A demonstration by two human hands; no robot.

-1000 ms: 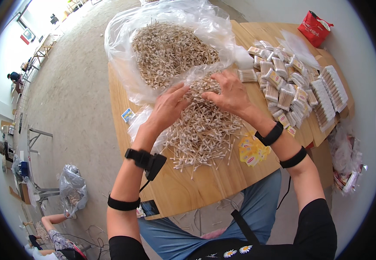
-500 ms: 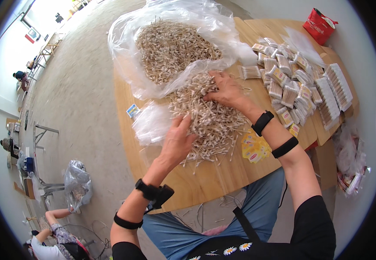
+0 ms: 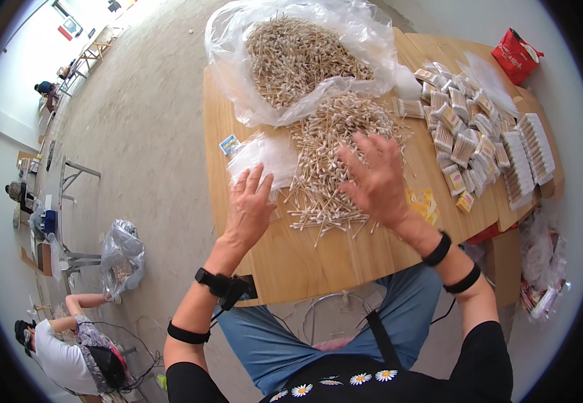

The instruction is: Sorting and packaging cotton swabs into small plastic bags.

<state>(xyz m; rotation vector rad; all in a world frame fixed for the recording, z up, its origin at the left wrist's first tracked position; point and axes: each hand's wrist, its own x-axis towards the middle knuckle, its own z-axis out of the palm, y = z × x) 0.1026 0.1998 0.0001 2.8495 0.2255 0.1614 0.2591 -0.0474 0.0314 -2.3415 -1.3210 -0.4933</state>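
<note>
A loose heap of cotton swabs lies on the wooden table. Over its right side my right hand hovers with spread fingers and nothing in it. My left hand is open too, its fingers near the lower edge of a stack of clear plastic bags left of the heap. Behind the heap, a large clear plastic sack lies open around a bigger mass of cotton swabs. Yellow printed cards are partly hidden behind my right hand and wrist.
Many filled swab packets are piled on the right, beside long packed rows of swabs. A red bag stands at the far right. A small blue-and-yellow packet lies near the left edge. Another person works at lower left.
Both hands have come away from the swab heap, the left back and leftward, the right toward me; their fingers have spread. The whole view has shifted, so the table appears further right.
</note>
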